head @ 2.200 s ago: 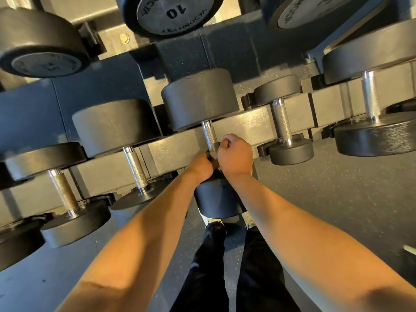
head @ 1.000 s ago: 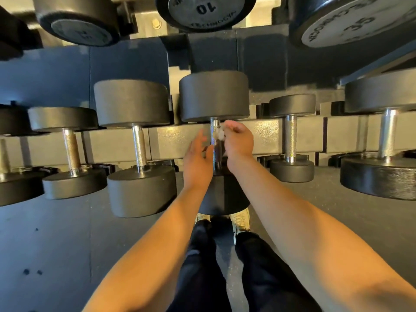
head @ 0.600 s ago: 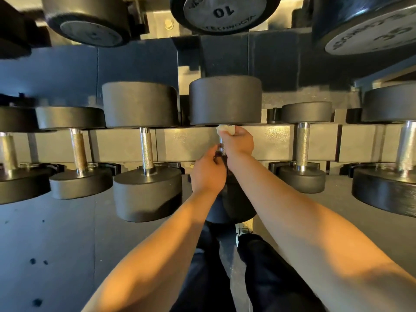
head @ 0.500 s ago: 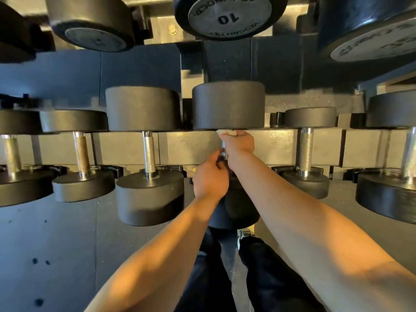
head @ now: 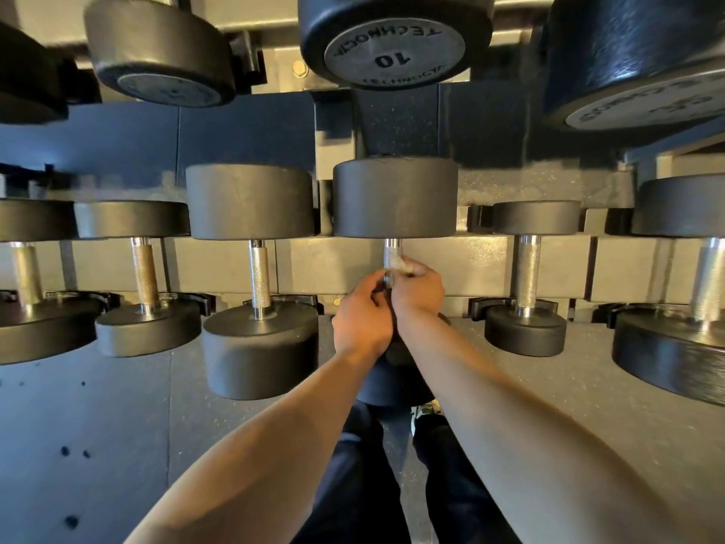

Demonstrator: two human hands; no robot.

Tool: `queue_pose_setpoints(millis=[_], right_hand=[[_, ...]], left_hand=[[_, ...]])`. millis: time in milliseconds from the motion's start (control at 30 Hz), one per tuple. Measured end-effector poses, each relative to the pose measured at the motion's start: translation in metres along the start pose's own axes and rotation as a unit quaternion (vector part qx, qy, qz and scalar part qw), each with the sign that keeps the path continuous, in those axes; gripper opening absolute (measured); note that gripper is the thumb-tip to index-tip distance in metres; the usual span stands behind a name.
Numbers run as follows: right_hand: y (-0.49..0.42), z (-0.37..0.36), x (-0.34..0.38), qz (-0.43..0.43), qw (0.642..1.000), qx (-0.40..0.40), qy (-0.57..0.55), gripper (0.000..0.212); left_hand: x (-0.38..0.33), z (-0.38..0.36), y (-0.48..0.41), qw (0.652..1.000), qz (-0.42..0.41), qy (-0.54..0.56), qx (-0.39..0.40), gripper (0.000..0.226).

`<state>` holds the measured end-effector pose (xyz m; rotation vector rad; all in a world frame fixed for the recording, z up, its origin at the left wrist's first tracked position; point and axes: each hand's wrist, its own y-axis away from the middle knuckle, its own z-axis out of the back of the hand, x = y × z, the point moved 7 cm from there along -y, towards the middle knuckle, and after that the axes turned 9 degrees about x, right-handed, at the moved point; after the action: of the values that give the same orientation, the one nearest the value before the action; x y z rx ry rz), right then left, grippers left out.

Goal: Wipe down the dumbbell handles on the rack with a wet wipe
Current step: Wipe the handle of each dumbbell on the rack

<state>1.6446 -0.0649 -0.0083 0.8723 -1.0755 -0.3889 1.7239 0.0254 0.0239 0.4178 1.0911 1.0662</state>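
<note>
A black dumbbell [head: 395, 198] lies on the grey rack [head: 325, 265] straight ahead, its knurled steel handle [head: 391, 251] pointing toward me. My right hand [head: 418, 292] is closed around the handle's lower half with a white wet wipe [head: 399, 264] pressed against the metal. My left hand [head: 363, 314] sits beside it on the left, fingers curled at the handle's near end. My hands and wrists hide the handle's lower part and most of the near weight head.
More dumbbells rest on the same shelf: one to the left [head: 257, 268], a smaller one to the right [head: 527, 268], larger ones at both edges. An upper shelf holds a "10" dumbbell [head: 394, 45]. My dark-trousered legs [head: 392, 484] stand on the grey rubber floor [head: 98, 445].
My right hand has slid down the handle from just under the far weight head, baring the top of the steel. My left hand has stayed at the near end.
</note>
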Motion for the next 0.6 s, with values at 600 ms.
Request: queue_pose_setpoints(millis=[600], right_hand=[[0.007, -0.003, -0.007, 0.033, 0.900, 0.152, 0.408, 0.027]], left_hand=[[0.003, 0.003, -0.003, 0.998, -0.023, 0.014, -0.048, 0.038]])
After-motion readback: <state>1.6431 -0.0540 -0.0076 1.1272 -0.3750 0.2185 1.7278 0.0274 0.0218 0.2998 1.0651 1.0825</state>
